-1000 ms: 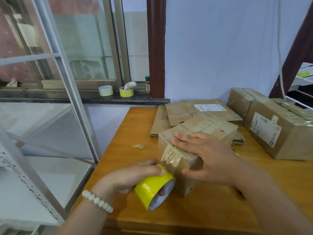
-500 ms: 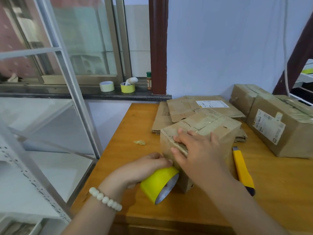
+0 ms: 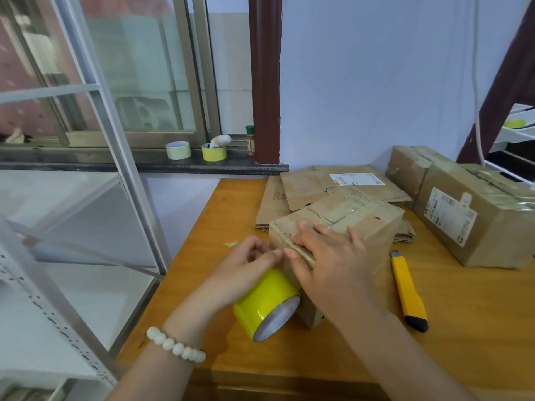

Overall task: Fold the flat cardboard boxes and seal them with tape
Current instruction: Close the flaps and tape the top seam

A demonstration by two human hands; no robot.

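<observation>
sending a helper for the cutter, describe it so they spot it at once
On the wooden table, just right of the small box under the right hand, lies the utility knife. It is the only long, thin yellow thing; the yellow tape roll is round.

Your wooden desk (image 3: 477, 299) stands against a pale blue wall. A yellow utility knife (image 3: 406, 287) lies on it to your right, its black end nearest you. Near the desk's left edge sits a small crumpled scrap (image 3: 231, 243). On the dark windowsill (image 3: 86, 166) beyond, a green-capped spice bottle (image 3: 250, 140) stands just beside a brown post (image 3: 265, 82). A grey metal rack (image 3: 121, 157) rises at your left, and a white cable (image 3: 476, 82) hangs down the wall.
</observation>
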